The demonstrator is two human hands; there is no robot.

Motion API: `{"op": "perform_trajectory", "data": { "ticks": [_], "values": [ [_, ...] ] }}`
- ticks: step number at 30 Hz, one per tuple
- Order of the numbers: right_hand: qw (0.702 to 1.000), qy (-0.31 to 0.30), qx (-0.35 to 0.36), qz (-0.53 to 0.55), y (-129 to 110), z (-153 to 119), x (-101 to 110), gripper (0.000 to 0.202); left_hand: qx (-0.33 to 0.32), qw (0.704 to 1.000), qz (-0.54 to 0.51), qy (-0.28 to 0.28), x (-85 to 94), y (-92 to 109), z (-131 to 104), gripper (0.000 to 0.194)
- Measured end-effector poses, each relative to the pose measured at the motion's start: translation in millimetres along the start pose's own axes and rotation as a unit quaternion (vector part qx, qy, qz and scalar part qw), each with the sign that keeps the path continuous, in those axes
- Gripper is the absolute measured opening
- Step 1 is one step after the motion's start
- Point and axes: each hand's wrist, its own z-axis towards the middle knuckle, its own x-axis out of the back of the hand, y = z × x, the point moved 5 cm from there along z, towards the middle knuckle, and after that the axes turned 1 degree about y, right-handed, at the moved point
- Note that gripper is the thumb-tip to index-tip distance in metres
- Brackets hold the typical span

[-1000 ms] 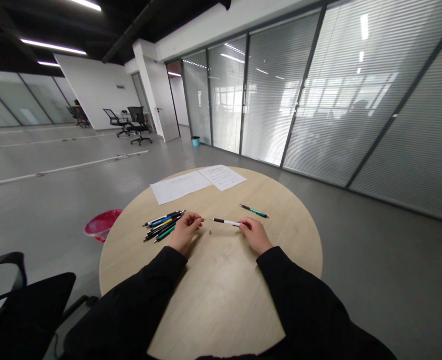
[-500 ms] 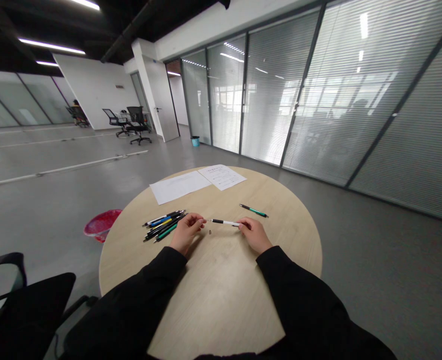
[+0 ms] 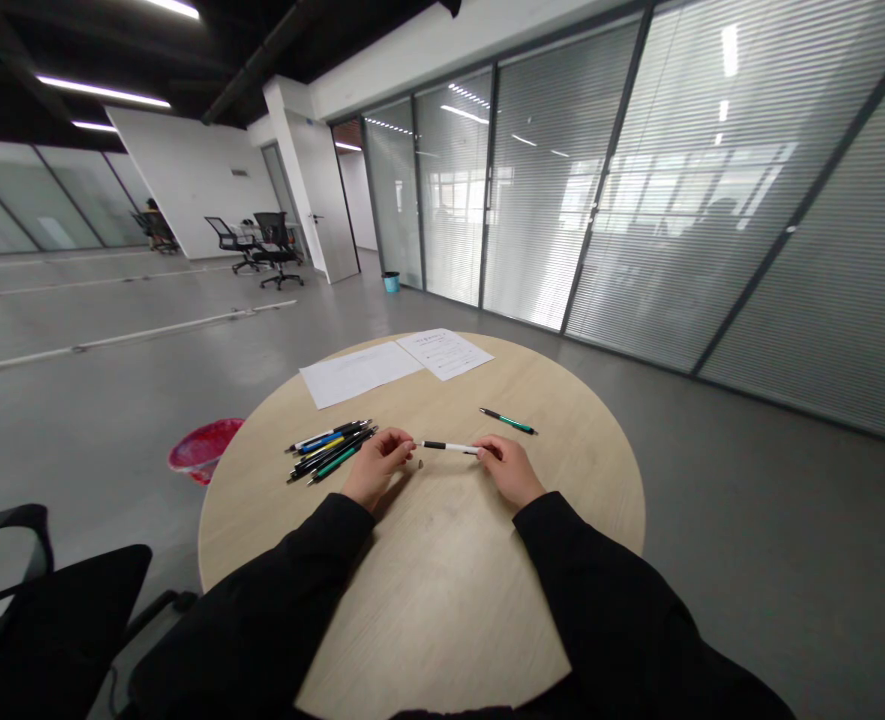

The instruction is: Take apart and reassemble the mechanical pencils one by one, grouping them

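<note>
A white pen with a black grip [image 3: 449,447] lies level between my hands, over the middle of the round table [image 3: 449,600]. Its right end is pinched in my right hand [image 3: 511,469]. At its left tip, my left hand [image 3: 379,466] has thumb and forefinger pressed together; what they hold, if anything, is too small to make out. Just below the left fingertips a tiny dark piece [image 3: 420,464] rests on the wood. Left of my left hand lies a pile of several pens [image 3: 329,450]. A green and black pen [image 3: 509,420] lies beyond my right hand.
Two sheets of paper, one blank-looking [image 3: 359,374] and one printed [image 3: 445,354], lie at the table's far edge. A red basin [image 3: 206,448] stands left of the table. Nearer, at the lower left, is a black chair [image 3: 52,620].
The fingers of my left hand have shifted slightly right, towards the tip of the white pen. My right hand keeps its hold and stays nearly still.
</note>
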Motion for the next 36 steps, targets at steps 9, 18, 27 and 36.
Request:
{"op": "perform_trajectory", "data": {
  "ticks": [9,18,27,36],
  "values": [
    [1.000,-0.007,0.001,0.002,-1,0,-1,0.020,0.008,1.000,-0.003,-0.002,-1.9,1,-1,0.033],
    [1.000,-0.004,0.005,0.013,3,0,-3,0.020,-0.011,0.998,0.028,-0.061,-10.5,5,-5,0.035],
    [1.000,-0.006,0.006,0.006,4,0,-3,0.021,-0.015,0.998,0.029,-0.057,-10.8,11,-8,0.027],
    [0.999,-0.033,0.005,0.001,1,-1,-5,0.020,-0.023,0.996,0.057,-0.067,-12.7,20,-10,0.024]
  ]
}}
